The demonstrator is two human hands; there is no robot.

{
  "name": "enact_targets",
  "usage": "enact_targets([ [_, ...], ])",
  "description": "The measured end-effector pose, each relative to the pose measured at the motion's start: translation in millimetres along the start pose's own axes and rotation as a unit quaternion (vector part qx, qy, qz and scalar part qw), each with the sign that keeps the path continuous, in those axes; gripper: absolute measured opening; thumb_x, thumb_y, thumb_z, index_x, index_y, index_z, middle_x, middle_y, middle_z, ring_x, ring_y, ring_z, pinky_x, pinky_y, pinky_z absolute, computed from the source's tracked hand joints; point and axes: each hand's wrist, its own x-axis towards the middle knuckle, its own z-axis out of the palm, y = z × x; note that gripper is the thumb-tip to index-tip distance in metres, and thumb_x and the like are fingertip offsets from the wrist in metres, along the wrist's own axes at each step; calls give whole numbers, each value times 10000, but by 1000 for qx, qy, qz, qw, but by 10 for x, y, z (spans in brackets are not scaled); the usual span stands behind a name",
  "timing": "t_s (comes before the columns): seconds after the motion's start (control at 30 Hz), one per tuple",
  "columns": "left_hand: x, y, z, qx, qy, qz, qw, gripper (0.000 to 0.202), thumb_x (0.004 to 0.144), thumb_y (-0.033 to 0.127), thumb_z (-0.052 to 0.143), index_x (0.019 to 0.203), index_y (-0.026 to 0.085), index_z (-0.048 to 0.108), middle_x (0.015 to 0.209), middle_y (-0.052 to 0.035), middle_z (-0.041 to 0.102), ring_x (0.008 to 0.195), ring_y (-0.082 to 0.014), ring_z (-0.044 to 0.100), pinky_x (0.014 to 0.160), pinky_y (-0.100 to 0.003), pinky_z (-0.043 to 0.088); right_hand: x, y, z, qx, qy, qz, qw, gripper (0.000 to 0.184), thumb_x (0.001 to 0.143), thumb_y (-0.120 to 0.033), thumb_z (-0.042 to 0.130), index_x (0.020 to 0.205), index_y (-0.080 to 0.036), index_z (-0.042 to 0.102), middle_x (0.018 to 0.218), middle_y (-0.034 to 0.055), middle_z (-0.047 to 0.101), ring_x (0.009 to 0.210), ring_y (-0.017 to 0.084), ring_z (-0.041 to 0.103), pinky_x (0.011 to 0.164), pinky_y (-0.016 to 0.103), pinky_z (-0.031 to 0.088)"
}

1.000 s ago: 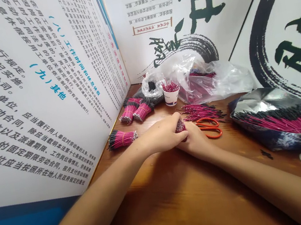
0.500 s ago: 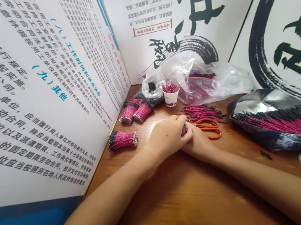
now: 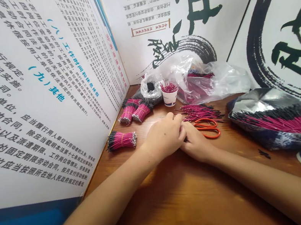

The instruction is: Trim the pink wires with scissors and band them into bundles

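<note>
No small bunch of pink wires in sight now, unlike a moment ago, so maybe tucked between the two hands, though too hidden to tell. Left hand curled nearly shut against the right hand, right hand half closed, with no clear hold on anything. Just past the hands, a loose heap of pink wires and orange scissors on the wood table, then a tied bunch of wires off to the left, a paper cup of wires farther back, and a big shiny bag of wires to the right.
</note>
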Motion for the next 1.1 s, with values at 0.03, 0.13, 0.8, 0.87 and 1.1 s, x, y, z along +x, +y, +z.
enact_targets([
  [0.03,2,0,0,-6,-6,-2,1000,251,965,312,358,1017,162,552,929,-66,602,782,-208,612,647,-320,471,-4,2,1,-9,-2,4,1000,110,838,-306,533,845,-196,536,934,109,634,897,269,554,827,421,433],
  [0.13,6,-21,-3,-31,-25,-9,999,298,984,355,323,991,173,558,918,-66,604,827,-220,617,705,-340,488,-9,-6,-3,-33,-12,22,999,137,841,-333,538,862,-199,558,923,100,652,881,268,543,796,411,427],
  [0.8,30,-48,51,28,17,51,998,163,902,269,479,938,173,606,905,-36,629,706,-178,622,552,-288,412,-23,-52,1,-52,-15,17,998,195,869,-374,536,942,-193,521,1016,133,626,929,284,532,823,434,442],
  [0.87,27,-53,35,37,15,56,998,159,896,262,485,946,172,606,922,-41,632,714,-180,627,554,-288,414,-20,-69,-4,-73,-25,18,997,216,893,-388,509,955,-184,540,1031,138,629,948,289,528,838,442,439],
  [1.1,47,-137,40,-15,4,39,999,202,924,287,420,903,172,585,924,-53,623,786,-189,623,656,-298,460,-35,-84,-10,-170,-72,51,982,319,924,-435,482,1051,-165,594,1109,148,626,1065,329,501,926,518,404],
])
